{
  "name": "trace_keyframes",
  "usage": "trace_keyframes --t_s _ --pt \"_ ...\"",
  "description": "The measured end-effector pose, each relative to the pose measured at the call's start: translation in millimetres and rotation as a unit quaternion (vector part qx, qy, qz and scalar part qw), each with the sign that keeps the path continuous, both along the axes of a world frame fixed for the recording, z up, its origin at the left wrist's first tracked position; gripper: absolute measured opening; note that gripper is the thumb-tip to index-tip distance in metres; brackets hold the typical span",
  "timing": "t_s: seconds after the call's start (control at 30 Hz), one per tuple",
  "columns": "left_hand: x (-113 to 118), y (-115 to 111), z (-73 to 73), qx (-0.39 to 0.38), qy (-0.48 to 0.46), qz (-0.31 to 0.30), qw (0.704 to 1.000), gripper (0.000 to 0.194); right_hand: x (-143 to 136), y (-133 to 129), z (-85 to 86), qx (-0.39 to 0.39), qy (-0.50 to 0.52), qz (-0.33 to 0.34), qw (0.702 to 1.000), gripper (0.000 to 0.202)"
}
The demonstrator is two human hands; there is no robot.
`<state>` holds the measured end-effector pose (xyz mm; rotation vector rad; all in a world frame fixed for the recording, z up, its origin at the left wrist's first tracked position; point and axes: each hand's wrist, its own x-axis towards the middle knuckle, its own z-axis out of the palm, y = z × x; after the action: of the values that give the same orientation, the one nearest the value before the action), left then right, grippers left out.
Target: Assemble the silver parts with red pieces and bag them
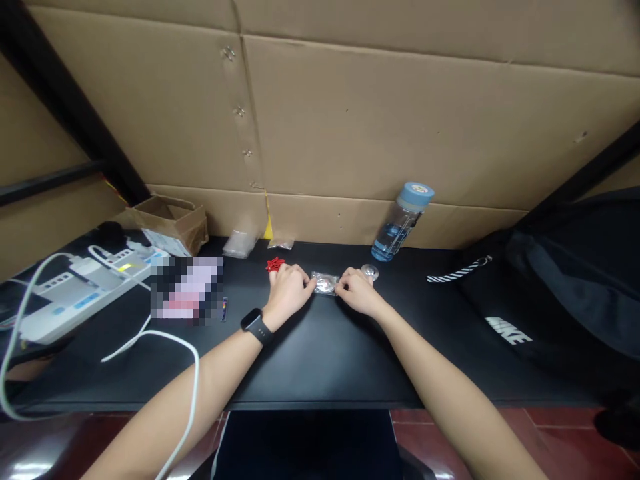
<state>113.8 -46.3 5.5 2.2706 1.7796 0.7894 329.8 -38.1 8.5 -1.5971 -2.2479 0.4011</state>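
Observation:
A small clear plastic bag (325,283) with something shiny inside lies between my hands on the black desk. Its left end is pinched by my left hand (290,288), which has a black watch (257,326) at the wrist. On the other end, the fingers of my right hand (357,292) are closed. Just behind my left hand sits a heap of small red pieces (275,265). Beside my right hand is a small round clear container (370,272), partly hidden by that hand. What exactly the bag holds is too small to tell.
A water bottle (403,221) with a blue lid stands at the back. To the left are a white power strip (95,297) with cables, an open cardboard box (175,220) and plastic bags (241,243). A black bag (545,300) covers the right side.

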Motion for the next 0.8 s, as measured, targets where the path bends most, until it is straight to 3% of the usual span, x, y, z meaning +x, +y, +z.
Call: trace_keyframes --t_s 0.07,0.17,0.27,0.4,0.57,0.8 --pt "2 0 1.1 0.013 0.007 0.001 1.000 0.049 -1 -2 2.1 0.021 -0.020 -0.006 1.000 0.028" --pt "3 0 3.7 0.022 0.021 0.009 0.999 0.054 0 -5 9.8 0.086 -0.043 0.013 0.995 0.008" --pt "4 0 5.1 0.031 0.028 0.013 0.999 0.044 2 -8 20.1 0.131 -0.049 0.099 0.985 0.029" --pt "3 1 5.7 0.045 0.026 -0.035 0.998 0.021 4 -13 28.5 0.104 -0.043 0.180 0.977 0.043" --pt "-4 0 8.6 0.045 0.049 -0.162 0.985 0.031 3 -17 27.8 0.078 -0.034 0.160 0.983 0.034" --pt "-12 -7 13.7 0.022 0.067 -0.190 0.979 0.036 -8 -17 27.0 0.074 -0.101 0.134 0.983 0.036"
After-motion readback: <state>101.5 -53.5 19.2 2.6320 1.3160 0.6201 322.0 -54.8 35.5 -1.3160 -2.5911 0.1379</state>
